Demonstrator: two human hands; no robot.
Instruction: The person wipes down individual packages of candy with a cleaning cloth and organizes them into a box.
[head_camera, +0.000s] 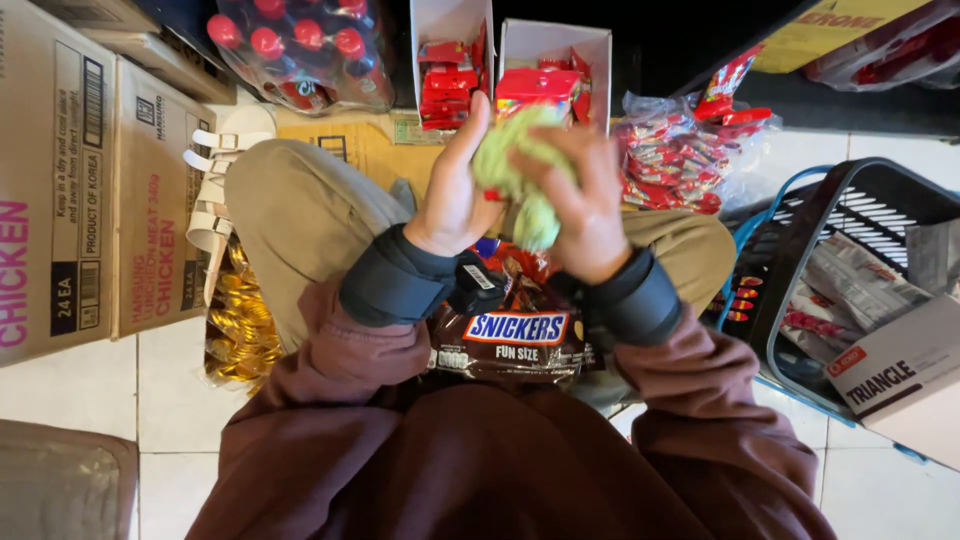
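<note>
My left hand (455, 190) and my right hand (585, 205) are raised in front of me, both gripping a crumpled pale green cloth (520, 180) between them. Behind the cloth a small red box (537, 85) shows, and I cannot tell whether a hand touches it. On my lap lies a brown bag of chocolate bars (515, 340), with a small black device (478, 280) at my left wrist. I sit cross-legged in khaki trousers and a maroon top.
Two open white cartons (452, 60) of red packets stand ahead, beside a clear bag of red sweets (675, 160). Large cardboard boxes (90, 190) are at left, gold-wrapped items (238, 330) by my knee. A dark shopping basket (850, 270) with packets sits right.
</note>
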